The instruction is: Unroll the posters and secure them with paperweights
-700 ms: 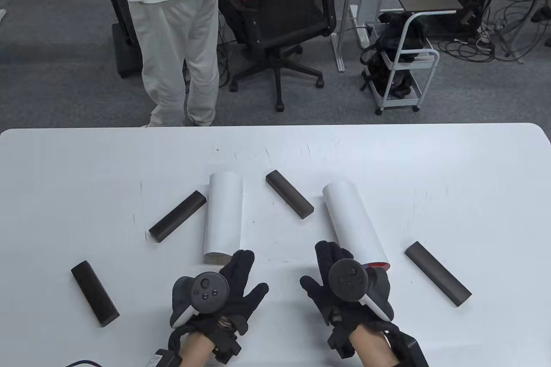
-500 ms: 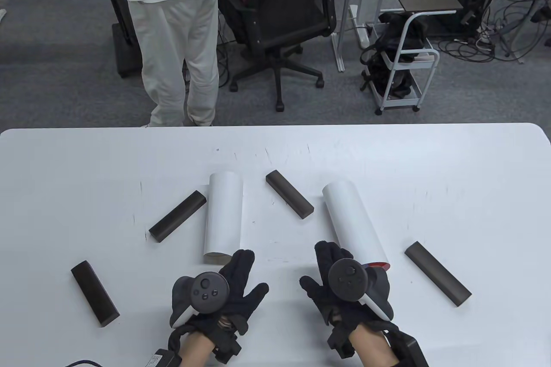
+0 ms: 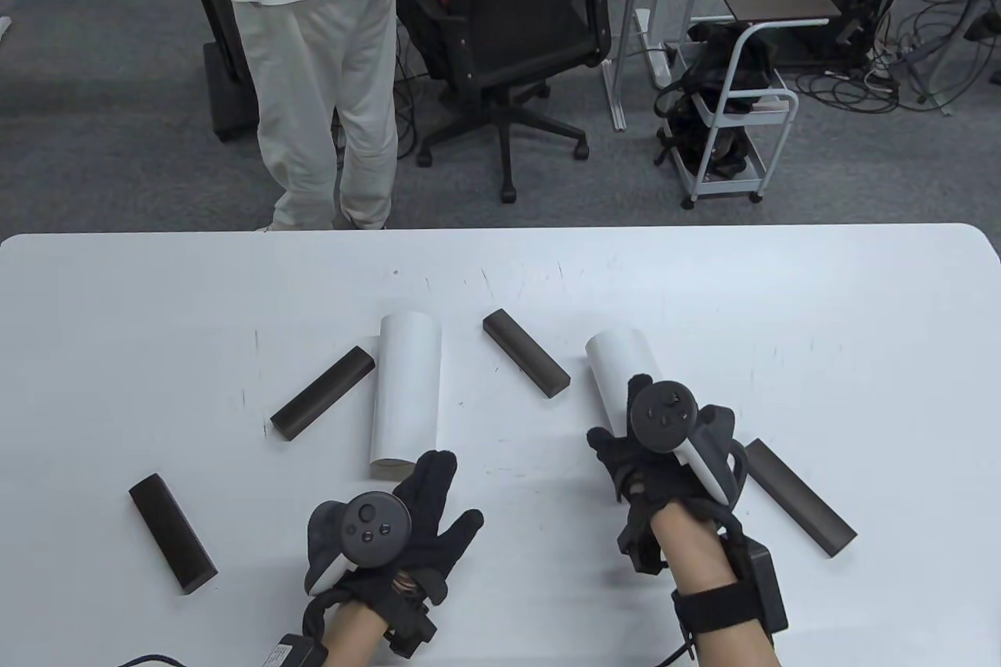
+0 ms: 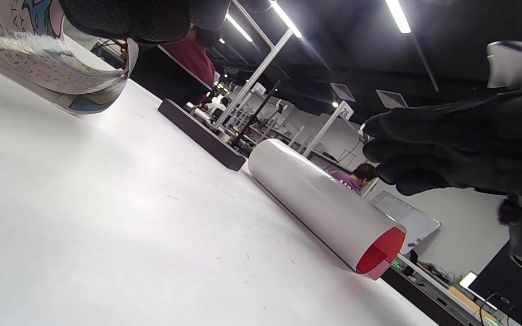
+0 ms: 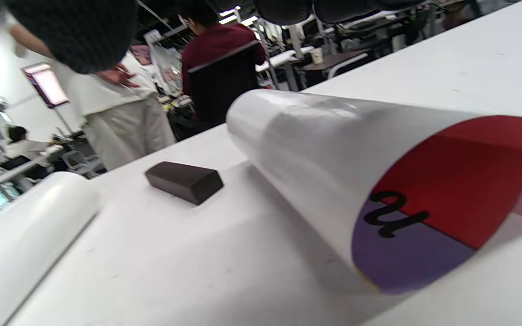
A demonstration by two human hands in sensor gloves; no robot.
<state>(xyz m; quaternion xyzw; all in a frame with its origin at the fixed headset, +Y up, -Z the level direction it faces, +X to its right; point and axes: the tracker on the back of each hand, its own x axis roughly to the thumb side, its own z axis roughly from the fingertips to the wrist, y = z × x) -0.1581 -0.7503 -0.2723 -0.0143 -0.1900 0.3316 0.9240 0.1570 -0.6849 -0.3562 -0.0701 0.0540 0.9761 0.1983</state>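
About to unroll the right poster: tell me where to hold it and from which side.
Grip the right poster across its middle, coming from above with the right hand, which hovers there. It lies flat as a round tube, far end angled left, so fingers can wrap its sides.

Two rolled posters, four paperweights

Both white posters [image 3: 407, 397] [image 3: 614, 362] lie rolled mid-table; four dark paperweights [image 3: 322, 392] [image 3: 525, 363] [image 3: 172, 532] [image 3: 798, 496] lie scattered beside them.

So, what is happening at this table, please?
A person in sensor gloves is starting to unroll posters. The right hand hovers over the right rolled poster. The left hand has its fingers at the near end of the left rolled poster. Both posters are still rolled; four dark paperweights lie untouched.
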